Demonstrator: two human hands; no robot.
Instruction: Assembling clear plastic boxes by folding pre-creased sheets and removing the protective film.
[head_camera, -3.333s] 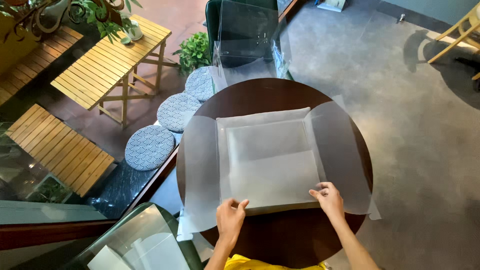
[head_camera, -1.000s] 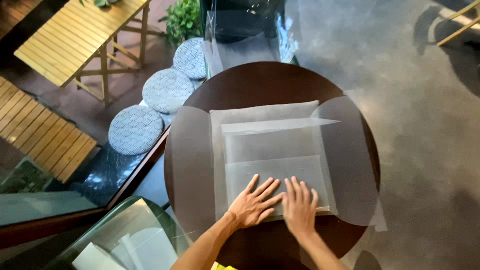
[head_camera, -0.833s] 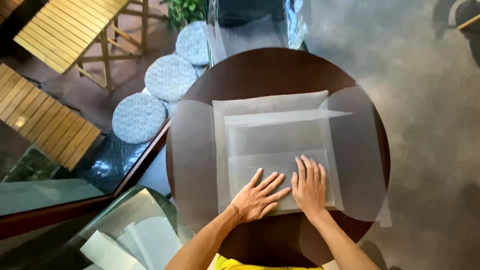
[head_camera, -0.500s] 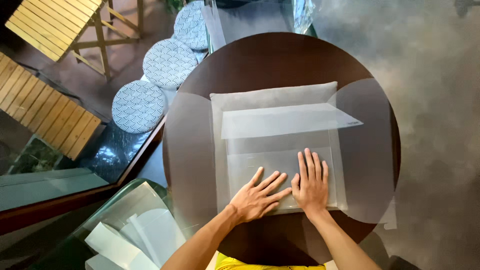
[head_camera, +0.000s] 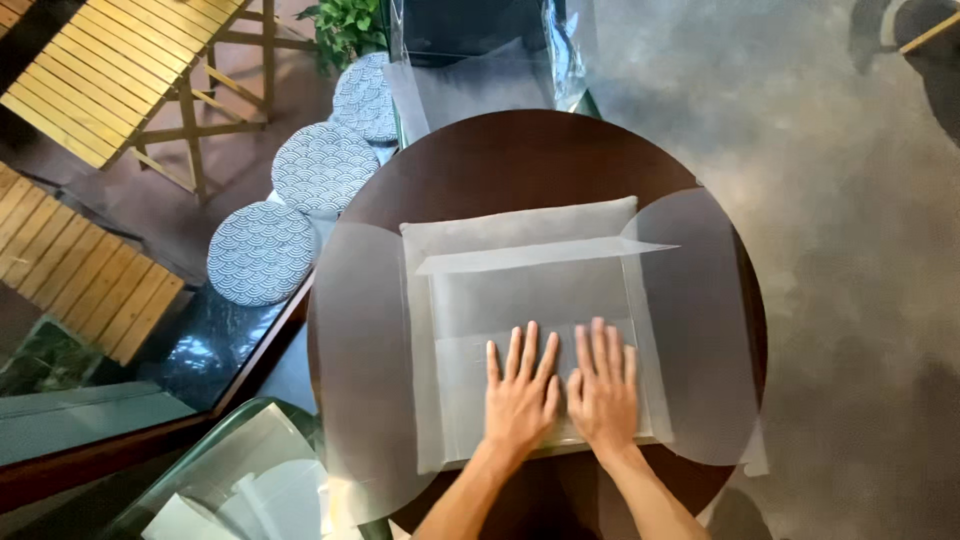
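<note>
A flat square white package (head_camera: 530, 290) lies on a sheet of translucent wrapping paper (head_camera: 365, 350) spread over a round dark wooden table (head_camera: 520, 150). The sheet's near flap is folded up over the package, and the far flap is folded down across its upper part. My left hand (head_camera: 520, 395) and my right hand (head_camera: 603, 385) lie side by side, palms down and fingers spread, pressing the near flap flat. The sheet's rounded left and right flaps lie flat on the table, unfolded. Neither hand grips anything.
A clear plastic bag over a dark object (head_camera: 480, 50) stands beyond the table's far edge. Three round patterned cushions (head_camera: 320, 165) lie at the left. Below a glass edge are slatted wooden tables (head_camera: 110, 70). A glass-topped surface with paper sheets (head_camera: 240, 485) sits at lower left.
Both hands have folded the near flap over the package and slid toward its middle, coming to rest side by side. The far flap has also come down over the package.
</note>
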